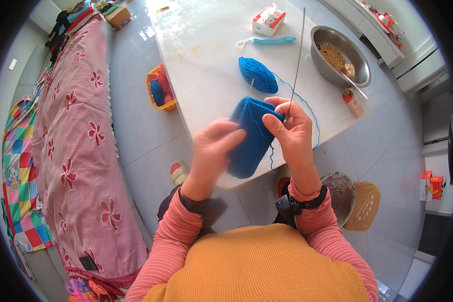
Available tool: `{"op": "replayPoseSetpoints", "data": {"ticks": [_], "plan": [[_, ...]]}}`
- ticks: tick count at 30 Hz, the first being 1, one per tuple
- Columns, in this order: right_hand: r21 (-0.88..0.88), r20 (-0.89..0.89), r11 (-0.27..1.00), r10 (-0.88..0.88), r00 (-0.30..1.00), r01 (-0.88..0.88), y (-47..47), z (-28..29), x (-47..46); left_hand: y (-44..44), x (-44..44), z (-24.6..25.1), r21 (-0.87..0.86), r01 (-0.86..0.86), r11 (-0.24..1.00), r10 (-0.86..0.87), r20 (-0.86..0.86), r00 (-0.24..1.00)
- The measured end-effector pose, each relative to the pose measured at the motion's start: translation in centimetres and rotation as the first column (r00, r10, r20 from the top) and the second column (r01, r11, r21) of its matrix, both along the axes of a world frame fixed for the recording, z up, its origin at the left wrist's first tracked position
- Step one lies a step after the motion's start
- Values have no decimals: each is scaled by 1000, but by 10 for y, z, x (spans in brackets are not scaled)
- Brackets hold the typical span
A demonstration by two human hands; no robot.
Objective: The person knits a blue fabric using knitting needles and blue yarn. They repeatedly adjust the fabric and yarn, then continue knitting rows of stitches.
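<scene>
A blue knitted piece (251, 139) is between my hands, above the near edge of the table. My right hand (292, 124) pinches its upper right corner, where a long thin knitting needle (299, 56) rises steeply past the fingers. At its left side is my left hand (219, 145), blurred, with thumb and fingers at the fabric. The tip of another needle (252, 83) shows above the top edge. Behind the piece lies a blue ball of yarn (258, 75); a strand (315, 117) from it curves round to the right of my right hand. A short blue yarn end hangs below.
On the white table (200, 75) are a tissue box (268, 22), a blue face mask (273, 40), a steel basin (341, 56) holding grain-like pieces, and a small carton (353, 103). A yellow basket (161, 88) with yarn stands left; a pink-covered sofa (83, 151) lies beyond.
</scene>
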State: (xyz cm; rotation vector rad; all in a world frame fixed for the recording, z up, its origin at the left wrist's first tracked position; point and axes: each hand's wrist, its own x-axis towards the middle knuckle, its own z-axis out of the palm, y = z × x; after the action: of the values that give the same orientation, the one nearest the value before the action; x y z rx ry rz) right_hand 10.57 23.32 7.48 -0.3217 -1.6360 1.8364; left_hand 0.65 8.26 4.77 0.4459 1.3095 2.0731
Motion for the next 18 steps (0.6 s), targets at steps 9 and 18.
{"op": "replayPoseSetpoints", "data": {"ticks": [9, 18], "plan": [[-27, 73, 997, -76, 994, 78, -3, -6, -5, 1, 0, -10, -32, 72, 997, -70, 73, 995], [54, 191, 998, -38, 981, 28, -2, -10, -8, -3, -4, -1, 106, 397, 912, -406, 382, 830]]}}
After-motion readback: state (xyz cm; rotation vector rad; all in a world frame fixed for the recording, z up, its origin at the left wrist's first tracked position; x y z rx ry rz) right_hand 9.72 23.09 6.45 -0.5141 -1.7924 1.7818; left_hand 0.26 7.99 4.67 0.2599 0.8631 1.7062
